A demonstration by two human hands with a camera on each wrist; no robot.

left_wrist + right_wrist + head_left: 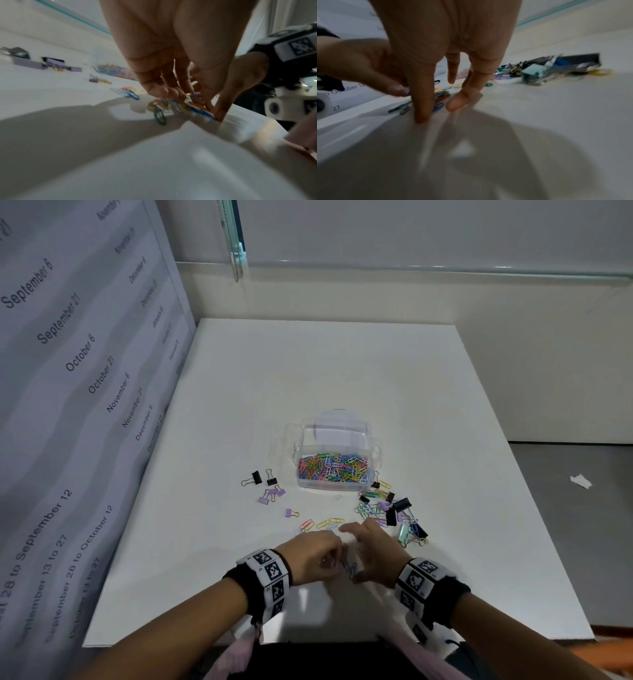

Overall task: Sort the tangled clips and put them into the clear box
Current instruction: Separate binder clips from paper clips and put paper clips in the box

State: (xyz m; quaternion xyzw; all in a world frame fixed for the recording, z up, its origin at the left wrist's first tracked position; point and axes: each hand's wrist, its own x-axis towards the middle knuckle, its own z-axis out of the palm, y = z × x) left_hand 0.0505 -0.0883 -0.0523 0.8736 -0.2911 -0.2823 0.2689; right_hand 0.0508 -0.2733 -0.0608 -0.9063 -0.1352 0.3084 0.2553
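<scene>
Head view, lower centre: left grip (317, 556) pinches tangled paper clips (349, 568) on the table (445, 440); right grip (373, 553) loosely spread, fingertips touching them.

You have a black wrist strap (246, 583) under a white band of black-and-white square code tags (270, 571) on your left arm, a matching tagged band (423, 580) on your right, bare forearms, and pale pink fabric (239, 655) at your lap.
</scene>
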